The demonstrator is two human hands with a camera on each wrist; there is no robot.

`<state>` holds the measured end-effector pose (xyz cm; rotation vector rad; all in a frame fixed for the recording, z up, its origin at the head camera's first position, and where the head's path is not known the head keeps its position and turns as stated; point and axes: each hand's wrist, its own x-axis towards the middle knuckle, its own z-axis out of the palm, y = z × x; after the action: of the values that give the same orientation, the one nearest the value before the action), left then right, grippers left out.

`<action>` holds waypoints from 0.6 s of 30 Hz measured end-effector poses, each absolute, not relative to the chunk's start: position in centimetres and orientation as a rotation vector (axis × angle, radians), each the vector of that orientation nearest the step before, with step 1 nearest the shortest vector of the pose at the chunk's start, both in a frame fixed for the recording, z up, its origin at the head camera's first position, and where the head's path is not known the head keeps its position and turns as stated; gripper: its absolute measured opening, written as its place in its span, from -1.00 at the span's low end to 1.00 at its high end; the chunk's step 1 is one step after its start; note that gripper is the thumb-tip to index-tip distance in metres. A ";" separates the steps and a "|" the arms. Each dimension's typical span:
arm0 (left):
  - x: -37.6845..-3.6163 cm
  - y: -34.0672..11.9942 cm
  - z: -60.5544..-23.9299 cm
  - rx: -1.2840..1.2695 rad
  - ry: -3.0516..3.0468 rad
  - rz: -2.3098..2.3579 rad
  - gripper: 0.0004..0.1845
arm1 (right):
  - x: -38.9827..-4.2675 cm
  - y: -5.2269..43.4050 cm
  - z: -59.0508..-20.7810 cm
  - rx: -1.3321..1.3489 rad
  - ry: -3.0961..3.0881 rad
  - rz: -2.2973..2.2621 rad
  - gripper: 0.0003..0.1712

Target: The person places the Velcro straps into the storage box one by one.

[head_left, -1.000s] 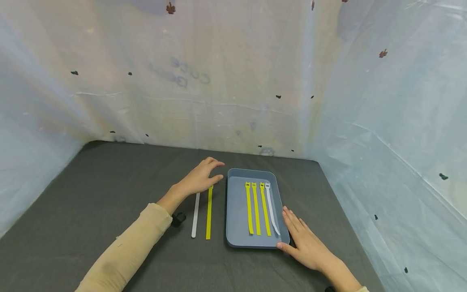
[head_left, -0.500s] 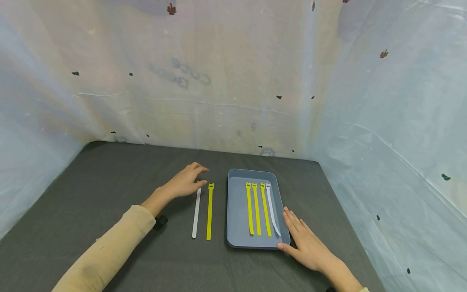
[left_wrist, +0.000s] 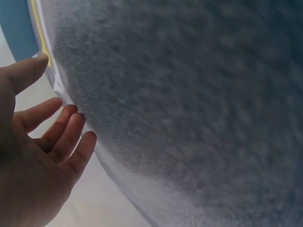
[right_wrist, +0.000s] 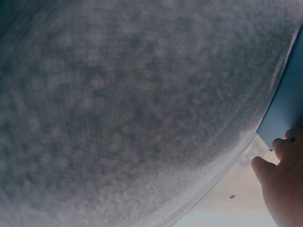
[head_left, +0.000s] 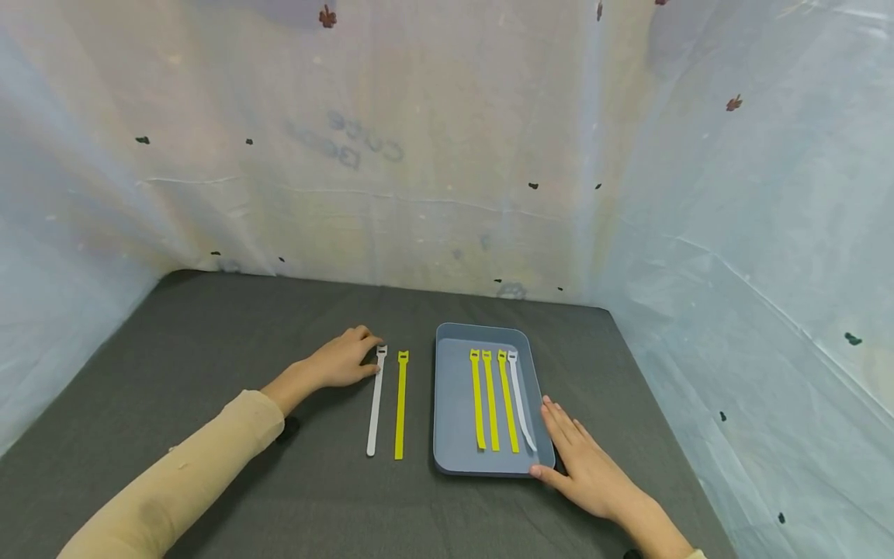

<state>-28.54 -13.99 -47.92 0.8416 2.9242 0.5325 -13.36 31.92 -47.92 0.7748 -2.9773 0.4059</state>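
On the dark grey felt surface (head_left: 209,334), left hand (head_left: 342,361) rests w/ loosely bent fingers (head_left: 369,341) at the head of a white flat strap tie (head_left: 375,404), holding nothing. Yellow flat strap tie (head_left: 400,405) lies just beside. Right hand (head_left: 587,466), fingers flat & released, touches the blue-grey rectangular plastic tray (head_left: 450,404).

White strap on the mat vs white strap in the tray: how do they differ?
The white strap on the mat lies straight on the dark cloth, outside the tray, its head by the left hand. The white strap in the tray curves slightly, beside three yellow straps, near the right hand. Both are white, with heads pointing away.
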 end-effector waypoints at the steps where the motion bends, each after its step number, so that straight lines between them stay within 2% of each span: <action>1: -28.5 -14.0 -47.9 0.840 2.926 0.524 -0.41 | -13.4 31.9 -47.9 0.777 -2.976 0.405 0.10; 7: -28.5 -14.2 -48.0 0.814 2.922 0.508 -0.32 | -13.3 31.9 -47.8 0.772 -2.974 0.409 0.11; 18: -28.4 -14.0 -47.8 0.804 2.931 0.530 -0.35 | -13.2 31.9 -47.8 0.765 -2.978 0.404 0.10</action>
<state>-28.43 -14.02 -47.80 0.8037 2.9311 0.5296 -13.20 31.87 -47.81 0.7651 -2.9777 0.4043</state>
